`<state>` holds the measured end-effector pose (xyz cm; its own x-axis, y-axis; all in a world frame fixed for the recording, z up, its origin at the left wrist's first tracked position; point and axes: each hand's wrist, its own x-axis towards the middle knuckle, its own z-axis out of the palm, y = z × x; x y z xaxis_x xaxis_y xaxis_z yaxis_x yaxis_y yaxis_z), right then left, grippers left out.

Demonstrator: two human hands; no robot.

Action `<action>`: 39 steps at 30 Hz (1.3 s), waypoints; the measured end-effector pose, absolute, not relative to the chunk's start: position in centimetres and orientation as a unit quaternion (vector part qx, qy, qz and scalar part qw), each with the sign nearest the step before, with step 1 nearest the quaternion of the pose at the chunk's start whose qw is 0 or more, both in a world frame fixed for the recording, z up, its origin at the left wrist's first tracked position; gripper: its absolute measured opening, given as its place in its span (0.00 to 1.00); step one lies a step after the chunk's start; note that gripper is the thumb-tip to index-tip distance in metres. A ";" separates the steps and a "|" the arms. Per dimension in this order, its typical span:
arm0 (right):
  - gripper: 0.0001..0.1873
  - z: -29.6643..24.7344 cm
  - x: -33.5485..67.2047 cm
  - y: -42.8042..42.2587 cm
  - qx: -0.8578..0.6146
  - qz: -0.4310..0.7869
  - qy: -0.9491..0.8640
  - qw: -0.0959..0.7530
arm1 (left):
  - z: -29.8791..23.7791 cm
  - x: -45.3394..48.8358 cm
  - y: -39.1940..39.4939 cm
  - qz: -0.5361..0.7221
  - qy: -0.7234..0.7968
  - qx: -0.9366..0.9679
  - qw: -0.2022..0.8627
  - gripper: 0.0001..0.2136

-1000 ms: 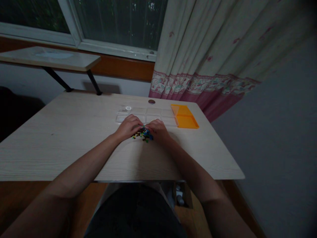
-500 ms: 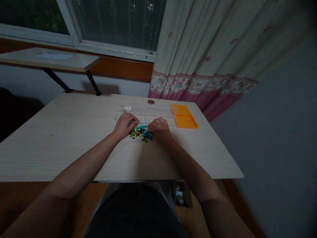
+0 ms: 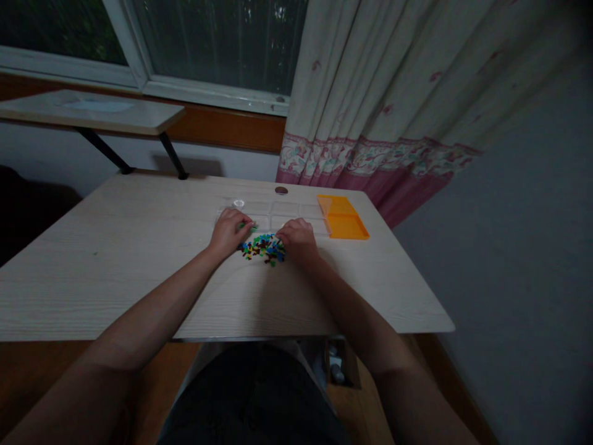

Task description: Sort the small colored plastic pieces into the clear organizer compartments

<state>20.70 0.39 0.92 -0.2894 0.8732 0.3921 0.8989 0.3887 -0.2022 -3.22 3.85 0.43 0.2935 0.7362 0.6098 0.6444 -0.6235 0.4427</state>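
Observation:
A small heap of tiny coloured pieces [image 3: 262, 248] lies on the pale wooden table [image 3: 139, 259]. My left hand [image 3: 228, 228] rests at the heap's left edge, fingers curled over something green that I cannot make out clearly. My right hand [image 3: 299, 238] sits at the heap's right edge with its fingers bent down onto the pieces. Just behind both hands lies a clear plastic tray with several compartments [image 3: 287, 210].
An orange lid [image 3: 341, 224] lies to the right of the clear tray. A dark round hole [image 3: 281, 190] marks the table's far edge. A folding shelf [image 3: 92, 111] sticks out under the window at the left. A curtain [image 3: 380, 111] hangs at the back right.
My hands have drawn apart from over the heap, the left going left and slightly back, so the coloured pieces now show between them.

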 end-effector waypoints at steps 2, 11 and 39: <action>0.07 0.6 20.9 0.6 -0.556 -0.021 -0.792 0.253 | 0.2 -3.3 4.1 0.411 0.433 0.800 0.054 0.10; 0.06 0.1 20.9 0.8 -0.548 0.018 -0.774 0.315 | -1.0 -3.8 4.9 0.417 0.462 0.782 0.029 0.10; 0.13 0.2 18.7 0.2 -0.476 0.240 -0.721 0.443 | 1.4 -1.6 1.9 0.357 0.305 0.882 0.045 0.14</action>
<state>18.70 0.15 0.21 -0.1544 0.8989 0.4101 0.4742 0.4315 -0.7674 -1.57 1.94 1.39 0.5594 0.5696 0.6022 0.5058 -0.8101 0.2963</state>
